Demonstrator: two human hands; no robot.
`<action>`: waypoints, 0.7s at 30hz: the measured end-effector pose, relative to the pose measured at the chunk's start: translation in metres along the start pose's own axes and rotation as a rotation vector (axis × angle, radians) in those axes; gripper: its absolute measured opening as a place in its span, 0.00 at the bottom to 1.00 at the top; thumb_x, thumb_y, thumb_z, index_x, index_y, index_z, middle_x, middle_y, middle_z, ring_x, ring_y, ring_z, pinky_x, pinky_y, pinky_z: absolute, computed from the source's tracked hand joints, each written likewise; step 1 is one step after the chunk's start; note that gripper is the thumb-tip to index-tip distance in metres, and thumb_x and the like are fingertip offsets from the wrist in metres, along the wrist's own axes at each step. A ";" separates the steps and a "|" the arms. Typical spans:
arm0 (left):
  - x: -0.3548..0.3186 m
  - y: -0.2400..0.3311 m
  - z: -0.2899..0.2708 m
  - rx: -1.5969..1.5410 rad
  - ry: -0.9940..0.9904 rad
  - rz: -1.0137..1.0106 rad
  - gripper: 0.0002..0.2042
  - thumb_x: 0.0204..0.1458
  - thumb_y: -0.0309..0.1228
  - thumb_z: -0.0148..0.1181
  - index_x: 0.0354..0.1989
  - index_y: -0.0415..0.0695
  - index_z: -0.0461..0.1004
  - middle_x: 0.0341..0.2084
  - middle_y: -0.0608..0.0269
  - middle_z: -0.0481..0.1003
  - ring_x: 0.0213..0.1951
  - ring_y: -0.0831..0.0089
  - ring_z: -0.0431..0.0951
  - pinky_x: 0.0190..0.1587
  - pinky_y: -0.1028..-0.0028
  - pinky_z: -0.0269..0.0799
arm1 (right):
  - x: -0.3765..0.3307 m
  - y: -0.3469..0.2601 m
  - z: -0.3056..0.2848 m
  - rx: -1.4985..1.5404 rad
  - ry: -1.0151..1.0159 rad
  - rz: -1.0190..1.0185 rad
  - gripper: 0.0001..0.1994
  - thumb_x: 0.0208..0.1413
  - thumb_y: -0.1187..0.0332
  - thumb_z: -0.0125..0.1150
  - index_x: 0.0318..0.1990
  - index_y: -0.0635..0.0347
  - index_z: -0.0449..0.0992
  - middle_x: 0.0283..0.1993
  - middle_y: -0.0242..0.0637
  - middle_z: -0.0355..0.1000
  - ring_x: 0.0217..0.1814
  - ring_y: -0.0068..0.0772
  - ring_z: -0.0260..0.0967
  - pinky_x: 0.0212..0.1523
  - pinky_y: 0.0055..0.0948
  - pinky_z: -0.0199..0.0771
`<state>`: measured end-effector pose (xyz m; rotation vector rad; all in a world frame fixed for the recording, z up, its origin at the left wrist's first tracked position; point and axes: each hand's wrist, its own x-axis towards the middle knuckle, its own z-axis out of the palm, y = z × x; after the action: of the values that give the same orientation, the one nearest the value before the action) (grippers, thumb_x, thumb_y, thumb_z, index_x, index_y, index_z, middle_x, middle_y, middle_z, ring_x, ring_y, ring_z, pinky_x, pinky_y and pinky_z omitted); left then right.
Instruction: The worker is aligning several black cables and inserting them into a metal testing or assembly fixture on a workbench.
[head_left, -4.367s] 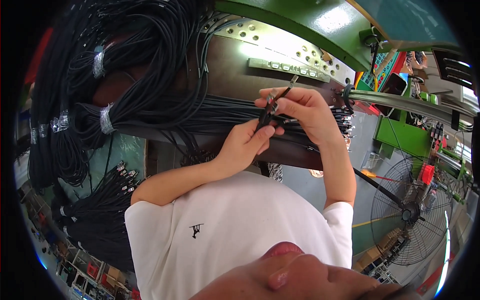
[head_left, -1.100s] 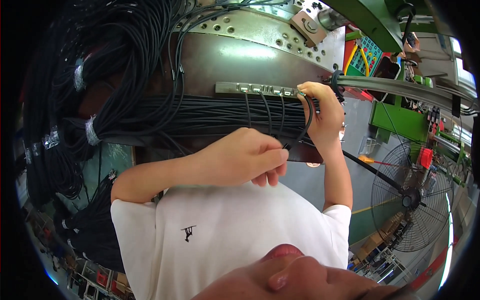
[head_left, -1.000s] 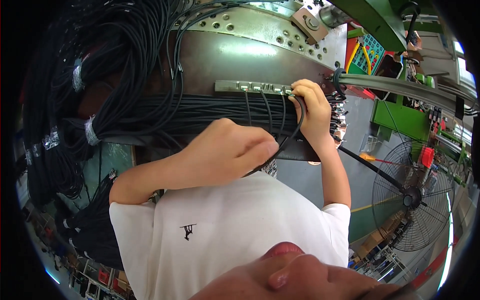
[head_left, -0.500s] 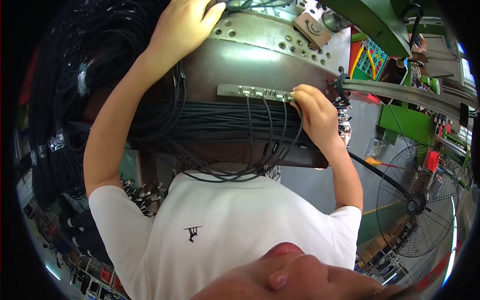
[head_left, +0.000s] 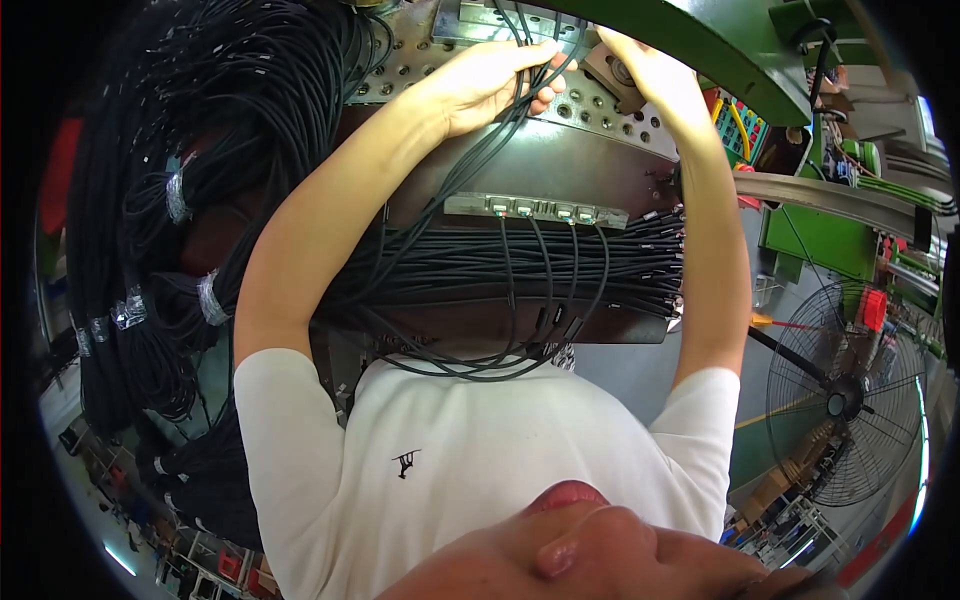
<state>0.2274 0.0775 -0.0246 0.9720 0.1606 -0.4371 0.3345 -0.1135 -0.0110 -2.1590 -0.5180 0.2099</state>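
Observation:
Several black cables (head_left: 487, 143) are gathered in my left hand (head_left: 497, 85), whose thumb and fingers close round them above the perforated metal plate. These cables run up to a metal fixture bar (head_left: 462, 22) at the top edge. Up by the green machine arm is my right hand (head_left: 650, 72); its fingers are mostly hidden behind that arm, so their grip does not show. Nearer to me lies another metal bar (head_left: 463, 205) holding several small white connectors (head_left: 527, 211), each with a black cable looping down toward my shirt.
A thick row of black cables (head_left: 470, 262) lies along the near edge of the bench. More cable bundles (head_left: 250, 90) hang at the left. The green machine arm (head_left: 700, 40) overhangs the far right. A black fan (head_left: 843, 403) stands at the right, beyond the bench.
My right hand has left the near metal bar and moved up under the green arm. My left hand has shifted right and now holds cables that run to a far fixture bar.

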 end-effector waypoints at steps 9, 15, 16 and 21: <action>-0.062 0.025 0.014 -0.121 0.063 -0.050 0.21 0.63 0.42 0.43 0.51 0.34 0.67 0.37 0.52 0.77 0.33 0.71 0.77 0.37 0.74 0.74 | -0.003 -0.002 0.013 -1.045 0.228 -0.907 0.11 0.57 0.65 0.58 0.41 0.62 0.76 0.37 0.41 0.76 0.38 0.22 0.72 0.39 0.25 0.71; -0.082 -0.014 0.066 -0.161 0.040 -0.151 0.14 0.63 0.41 0.42 0.29 0.47 0.68 0.13 0.77 0.60 0.17 0.82 0.57 0.23 0.80 0.55 | -0.059 -0.035 0.049 0.172 -0.085 0.001 0.23 0.55 0.52 0.58 0.45 0.66 0.76 0.39 0.42 0.77 0.38 0.28 0.73 0.43 0.26 0.70; -0.094 -0.013 0.072 -0.181 0.086 -0.203 0.14 0.63 0.40 0.43 0.25 0.50 0.63 0.10 0.80 0.50 0.15 0.84 0.47 0.20 0.80 0.45 | -0.062 -0.029 0.048 0.112 -0.086 -0.089 0.23 0.55 0.52 0.58 0.45 0.65 0.76 0.36 0.41 0.78 0.36 0.26 0.73 0.40 0.25 0.70; -0.180 0.026 0.009 -0.245 0.192 -0.010 0.12 0.61 0.36 0.44 0.24 0.50 0.62 0.08 0.79 0.50 0.10 0.87 0.47 0.13 0.80 0.41 | -0.082 -0.005 0.030 -0.158 -0.018 -0.387 0.15 0.51 0.55 0.64 0.38 0.57 0.80 0.30 0.35 0.76 0.32 0.30 0.75 0.33 0.25 0.72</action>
<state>0.0756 0.1344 0.0590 0.7711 0.3845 -0.3241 0.2492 -0.1249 -0.0276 -2.1583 -0.9763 -0.0271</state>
